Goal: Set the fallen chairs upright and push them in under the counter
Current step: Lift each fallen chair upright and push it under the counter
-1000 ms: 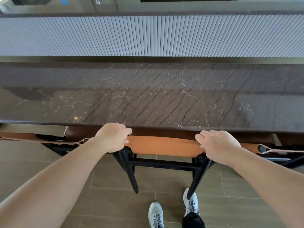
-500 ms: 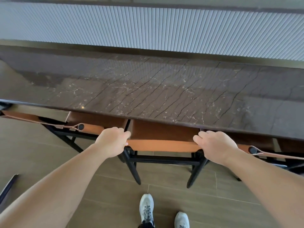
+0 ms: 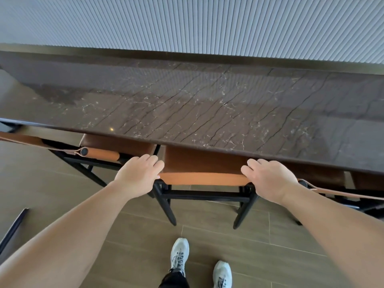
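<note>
Since last frame, chair [image 3: 204, 177] sits less tucked under counter [image 3: 207, 113]; left hand [image 3: 138, 175] and right hand [image 3: 269, 180] grasp its backrest. Risk: knuckles pinched against edge.

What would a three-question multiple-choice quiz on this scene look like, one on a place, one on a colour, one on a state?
1. Where do both hands rest?
A. on the dark veined marble counter
B. on the tan leather top rail of the black-framed chair
C. on the wood-look floor tiles

2. What colour are the person's shoes?
A. red
B. black
C. pale grey-white

3. How does the middle chair stand?
A. upright, seat partly under the counter
B. lying on its side
C. upside down on the counter

Answers: 1 B, the left hand and right hand grip the rail, below the counter edge. 2 C, both shoes are pale. 3 A, the chair's legs meet the floor.
</note>
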`<state>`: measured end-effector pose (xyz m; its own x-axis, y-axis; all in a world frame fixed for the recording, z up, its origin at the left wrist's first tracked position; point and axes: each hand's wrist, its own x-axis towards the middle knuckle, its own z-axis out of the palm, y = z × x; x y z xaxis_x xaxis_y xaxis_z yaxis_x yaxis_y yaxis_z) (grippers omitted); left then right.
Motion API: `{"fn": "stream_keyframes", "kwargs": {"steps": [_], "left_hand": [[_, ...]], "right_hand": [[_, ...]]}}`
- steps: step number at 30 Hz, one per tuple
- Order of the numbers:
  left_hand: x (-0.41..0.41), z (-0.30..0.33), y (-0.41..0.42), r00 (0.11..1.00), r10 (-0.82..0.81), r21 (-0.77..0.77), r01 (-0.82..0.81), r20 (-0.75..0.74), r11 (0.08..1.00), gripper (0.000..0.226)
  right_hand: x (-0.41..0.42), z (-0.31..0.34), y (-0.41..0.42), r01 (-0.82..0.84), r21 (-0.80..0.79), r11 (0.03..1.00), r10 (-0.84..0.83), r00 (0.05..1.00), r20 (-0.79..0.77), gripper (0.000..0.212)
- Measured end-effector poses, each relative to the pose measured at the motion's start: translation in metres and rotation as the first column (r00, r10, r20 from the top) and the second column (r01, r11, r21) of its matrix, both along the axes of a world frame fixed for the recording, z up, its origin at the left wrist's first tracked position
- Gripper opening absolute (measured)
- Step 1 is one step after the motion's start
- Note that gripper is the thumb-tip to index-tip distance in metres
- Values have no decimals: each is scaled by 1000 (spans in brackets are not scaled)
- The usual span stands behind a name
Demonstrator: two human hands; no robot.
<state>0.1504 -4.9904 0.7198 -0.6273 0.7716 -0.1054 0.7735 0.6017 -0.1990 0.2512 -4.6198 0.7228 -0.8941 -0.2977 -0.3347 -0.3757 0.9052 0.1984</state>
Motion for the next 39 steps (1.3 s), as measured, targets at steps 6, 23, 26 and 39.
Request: {"fn": "stream_keyframes", "kwargs": {"steps": [6,23,26,39], "left_hand": [[-11,2,1,993,-115,17,116,-35,993,30],[-108,14,-38,986,-166,15,167,-28,986,31],[-122,12,-46,985,-168,-1,168,-32,986,31],[-86,-17,-76,992,-98,-50,102,79,993,42]], "right_hand": [[-4,-1,4,12,-43,999,-13,1000,-9,44],[-42,-2,-61,91,-116,989,-96,995,-39,42],[-47,-5,-75,101,-118,988,-105,994,-34,39],[-11,-25,-110,146,-165,975,-137,988,65,42]]}}
